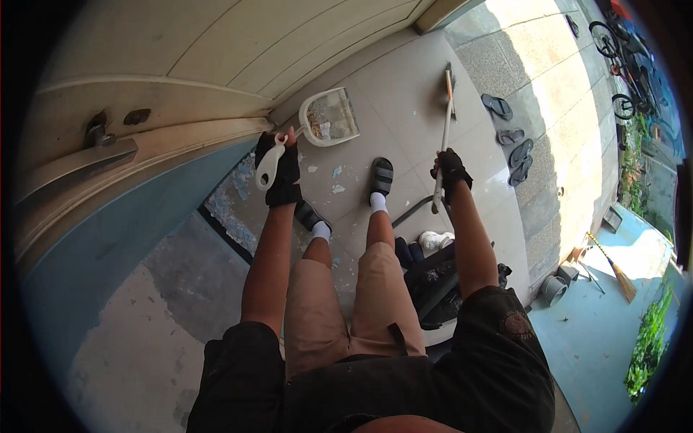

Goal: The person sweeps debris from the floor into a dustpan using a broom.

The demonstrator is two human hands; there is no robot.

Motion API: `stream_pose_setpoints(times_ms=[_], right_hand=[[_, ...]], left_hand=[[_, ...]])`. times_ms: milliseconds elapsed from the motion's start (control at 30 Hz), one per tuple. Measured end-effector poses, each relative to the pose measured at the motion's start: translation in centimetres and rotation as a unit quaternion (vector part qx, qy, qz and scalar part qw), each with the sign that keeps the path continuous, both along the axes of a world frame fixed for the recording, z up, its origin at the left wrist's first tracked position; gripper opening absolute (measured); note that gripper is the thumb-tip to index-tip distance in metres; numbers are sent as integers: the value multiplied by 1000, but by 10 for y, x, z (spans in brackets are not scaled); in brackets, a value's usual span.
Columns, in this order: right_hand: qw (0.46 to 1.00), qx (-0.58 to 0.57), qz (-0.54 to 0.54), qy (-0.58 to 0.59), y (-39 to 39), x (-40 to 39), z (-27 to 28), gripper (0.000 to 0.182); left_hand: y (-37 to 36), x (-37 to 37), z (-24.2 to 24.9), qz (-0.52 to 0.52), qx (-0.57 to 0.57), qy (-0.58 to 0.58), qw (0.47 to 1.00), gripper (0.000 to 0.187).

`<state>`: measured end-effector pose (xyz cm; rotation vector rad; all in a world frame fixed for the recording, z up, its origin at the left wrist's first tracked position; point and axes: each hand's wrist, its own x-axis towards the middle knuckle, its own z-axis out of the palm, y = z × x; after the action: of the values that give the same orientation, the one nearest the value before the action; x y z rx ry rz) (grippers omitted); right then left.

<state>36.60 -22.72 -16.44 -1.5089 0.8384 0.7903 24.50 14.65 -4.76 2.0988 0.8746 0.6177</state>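
Observation:
My left hand [280, 167], in a black fingerless glove, is closed around the white handle of a dustpan [306, 124]. The pan lies toward the door side with debris [326, 124] in it. On the right, my right hand [453, 170], gloved the same way, grips the pale pole of a broom [447, 119]. Its narrow head points away from me on the tiles, seen edge-on. Pale flakes [338, 188] are scattered on the floor between my sandalled feet and the dustpan.
A door [216, 50] with a metal handle stands at the left. Several dark slippers [520, 153] lie along the step at right. Close to my right leg are white shoes [435, 239] and a black bag [440, 292]. Farther right are a bucket [554, 290], another broom [622, 281] and bicycles [613, 54].

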Motion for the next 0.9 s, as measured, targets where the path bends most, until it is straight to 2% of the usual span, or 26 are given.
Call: stream_pose_setpoints(times_ms=[67, 100, 133, 167, 200, 233, 300, 367, 400, 533, 567, 633, 700, 733, 767, 800, 833, 867, 900], right_hand=[[993, -89, 78, -11, 42, 31, -16, 7], [980, -143, 135, 5, 58, 33, -16, 3], [969, -144, 189, 64, 48, 29, -79, 10], [947, -171, 268, 53, 49, 16, -91, 20], [917, -199, 344, 39, 50, 3, -102, 30], [863, -248, 435, -64, 67, 0, -48, 42], [839, -220, 493, -65, 72, -21, -4, 53], [818, -223, 527, -57, 57, -49, 14, 55], [814, -205, 539, -66, 48, -60, 28, 57], [802, -157, 571, -80, -2, -80, 53, 62], [841, -146, 517, -69, -13, -80, 63, 64], [846, -155, 506, -58, -33, -73, 87, 65], [840, -204, 503, -27, -49, -70, 112, 65], [837, -259, 481, -25, -60, -71, 111, 64], [856, -243, 448, -87, -70, -63, 119, 65], [885, -247, 395, -8, -82, -48, 125, 65], [917, -238, 321, 24, -94, -32, 120, 63], [941, -232, 240, 50, -107, -16, 115, 62], [963, -204, 177, 10, -112, 0, 110, 62]], left_hand=[[-11, 6, -28, 0, -39, -39, 998, 29], [-17, -2, -45, 32, -15, 11, 999, 29], [-21, -3, -55, 66, 11, 62, 996, 29], [-25, -3, -58, 67, 10, 69, 995, 29], [-31, -9, -57, 96, -42, 78, 991, 29], [-31, -6, -57, 126, -90, 75, 985, 29], [-35, -16, -74, 131, -107, 77, 983, 32], [-42, -21, -77, 126, -221, 43, 966, 32], [-42, -23, -77, 111, -213, 87, 967, 34], [-40, -32, -68, 98, -212, 97, 968, 33], [-41, -27, -52, 112, -195, 111, 968, 33], [-40, -31, -49, 127, -179, 128, 967, 34], [-30, -48, -75, 134, -200, 74, 968, 34], [-25, -58, -85, 126, -204, 123, 963, 33], [-23, -58, -80, 122, -207, 125, 963, 33], [-20, -58, -75, 114, -176, 164, 964, 33], [-18, -57, -71, 105, -144, 202, 963, 32], [-14, -61, -74, 92, -152, 174, 968, 31], [-10, -66, -82, 90, -154, 176, 968, 31]])
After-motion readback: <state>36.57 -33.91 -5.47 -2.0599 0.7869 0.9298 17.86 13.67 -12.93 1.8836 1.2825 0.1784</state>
